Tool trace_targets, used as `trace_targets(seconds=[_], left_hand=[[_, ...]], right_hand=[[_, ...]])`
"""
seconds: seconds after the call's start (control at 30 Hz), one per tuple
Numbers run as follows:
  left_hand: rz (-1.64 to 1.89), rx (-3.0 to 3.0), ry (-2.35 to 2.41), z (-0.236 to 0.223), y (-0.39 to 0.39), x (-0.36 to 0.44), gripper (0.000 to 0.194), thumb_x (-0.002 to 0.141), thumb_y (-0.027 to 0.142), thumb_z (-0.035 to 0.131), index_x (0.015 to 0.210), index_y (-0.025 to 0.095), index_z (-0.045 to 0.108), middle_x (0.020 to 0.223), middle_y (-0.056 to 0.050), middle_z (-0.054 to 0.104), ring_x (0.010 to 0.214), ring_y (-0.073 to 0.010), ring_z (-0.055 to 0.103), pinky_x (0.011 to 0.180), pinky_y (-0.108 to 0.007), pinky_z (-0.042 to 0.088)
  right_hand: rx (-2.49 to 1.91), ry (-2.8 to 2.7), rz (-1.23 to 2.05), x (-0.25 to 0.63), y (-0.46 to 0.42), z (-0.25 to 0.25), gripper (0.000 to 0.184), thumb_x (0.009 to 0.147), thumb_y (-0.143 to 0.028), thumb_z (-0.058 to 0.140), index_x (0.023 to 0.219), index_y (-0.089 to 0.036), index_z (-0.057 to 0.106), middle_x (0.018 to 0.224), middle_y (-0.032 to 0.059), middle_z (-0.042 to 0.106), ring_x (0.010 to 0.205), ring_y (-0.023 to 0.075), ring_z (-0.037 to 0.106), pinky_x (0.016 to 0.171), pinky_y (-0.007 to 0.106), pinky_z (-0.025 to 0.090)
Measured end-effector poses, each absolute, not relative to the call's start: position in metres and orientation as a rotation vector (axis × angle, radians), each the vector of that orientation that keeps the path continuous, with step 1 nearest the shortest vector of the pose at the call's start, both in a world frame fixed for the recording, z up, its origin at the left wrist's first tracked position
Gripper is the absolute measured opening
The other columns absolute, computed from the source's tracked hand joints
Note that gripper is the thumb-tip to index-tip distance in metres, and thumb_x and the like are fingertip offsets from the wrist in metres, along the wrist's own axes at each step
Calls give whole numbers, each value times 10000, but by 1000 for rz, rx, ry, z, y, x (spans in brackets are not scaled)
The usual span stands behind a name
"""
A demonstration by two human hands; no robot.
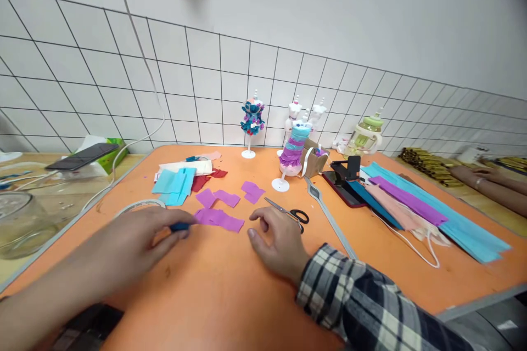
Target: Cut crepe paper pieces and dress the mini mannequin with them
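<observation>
My left hand (144, 236) is closed around a small dark blue object (179, 226), mostly hidden by the fingers, so its exact kind does not show. Just past its fingertips lie purple paper-like strips (220, 219), with smaller purple pieces (253, 192) behind them. My right hand (278, 238) rests on the orange table (218, 285), fingers loosely curled, thumb and index finger apart, nothing between them. Black-handled scissors (299, 215) lie just beyond it. A mini dress form (293, 151) with light blue and purple ruffles stands behind the scissors.
Light blue pieces (175, 184) and dark red scraps (201, 181) lie at left. Another decorated dress form (252, 120) stands at the back. On the right are a phone (343, 189), coloured strips (411, 197) and a green-lidded bottle (364, 136). Another person's arm (486, 186) rests far right.
</observation>
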State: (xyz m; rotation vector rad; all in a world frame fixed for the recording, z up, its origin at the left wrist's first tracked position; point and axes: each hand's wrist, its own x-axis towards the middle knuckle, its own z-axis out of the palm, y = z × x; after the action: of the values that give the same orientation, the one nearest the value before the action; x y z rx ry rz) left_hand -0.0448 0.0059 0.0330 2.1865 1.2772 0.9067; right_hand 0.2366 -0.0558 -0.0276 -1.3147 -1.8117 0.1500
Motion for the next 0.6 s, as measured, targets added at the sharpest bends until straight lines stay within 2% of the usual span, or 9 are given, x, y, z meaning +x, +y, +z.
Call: trace_targets(seconds=[0.07, 0.1, 0.2, 0.3, 0.4, 0.47, 0.53, 0.57, 0.6], left_hand=[[781, 2124, 1251, 26, -13, -12, 408, 731, 458, 693, 1113, 326, 748, 931, -35, 801, 704, -256, 701, 587, -286, 503], [786, 2025, 1252, 20, -19, 3, 506, 741, 458, 685, 1224, 311, 688, 898, -47, 799, 702, -257, 706, 591, -293, 511], [863, 1650, 1106, -1, -26, 37, 597, 723, 401, 704, 1274, 202, 595, 807, -66, 777, 739, -251, 716, 663, -318, 545], [1080, 1410, 1039, -14, -18, 59, 522, 691, 395, 743, 1145, 181, 600, 810, -59, 751, 774, -239, 716, 669, -315, 551], [1200, 1441, 1061, -18, -9, 70, 335, 691, 383, 759, 932, 190, 628, 757, -19, 703, 680, -194, 678, 630, -289, 533], [1197, 1505, 1074, -19, -6, 71, 284, 715, 393, 754, 864, 196, 615, 728, 3, 675, 623, -174, 653, 614, -283, 523], [1162, 1548, 1075, -21, -4, 69, 278, 739, 415, 744, 846, 201, 602, 730, 12, 663, 606, -173, 648, 609, -287, 519], [1150, 1571, 1079, -22, -3, 67, 275, 745, 422, 738, 830, 202, 598, 729, 13, 656, 605, -172, 643, 605, -287, 512], [1141, 1601, 1084, -23, -3, 66, 267, 751, 424, 731, 814, 201, 599, 719, 15, 644, 605, -171, 632, 601, -284, 503]], right_hand=[[-1211, -1643, 307, 217, -57, -30, 158, 858, -336, 528, 917, -192, 551, 735, -17, 520, 668, 139, 527, 622, 253, 382], [-1176, -1584, 363, 210, -57, -30, 144, 858, -338, 528, 889, -198, 524, 736, -21, 506, 670, 136, 518, 622, 250, 386], [-1157, -1536, 419, 203, -55, -29, 112, 837, -290, 557, 808, -207, 488, 713, -33, 497, 665, 132, 501, 629, 254, 375], [-1196, -1503, 320, 216, -53, -25, 105, 818, -243, 570, 764, -205, 488, 689, -34, 490, 672, 140, 494, 653, 274, 362], [-1116, -1549, 320, 233, -52, -19, 93, 850, -294, 551, 858, -203, 533, 779, -4, 546, 764, 165, 529, 718, 301, 404], [-1032, -1651, 415, 240, -52, -17, 259, 832, -373, 608, 1011, -200, 536, 943, 33, 592, 883, 187, 560, 790, 325, 445], [-1016, -1721, 509, 240, -52, -18, 528, 733, -422, 738, 1143, -201, 489, 1093, 63, 586, 988, 210, 571, 855, 348, 467], [-1038, -1723, 538, 239, -51, -20, 608, 689, -399, 782, 1173, -204, 470, 1128, 69, 577, 1014, 215, 573, 865, 350, 475], [-1066, -1705, 559, 237, -50, -22, 608, 680, -349, 790, 1176, -209, 467, 1134, 67, 576, 1017, 212, 579, 854, 342, 484]])
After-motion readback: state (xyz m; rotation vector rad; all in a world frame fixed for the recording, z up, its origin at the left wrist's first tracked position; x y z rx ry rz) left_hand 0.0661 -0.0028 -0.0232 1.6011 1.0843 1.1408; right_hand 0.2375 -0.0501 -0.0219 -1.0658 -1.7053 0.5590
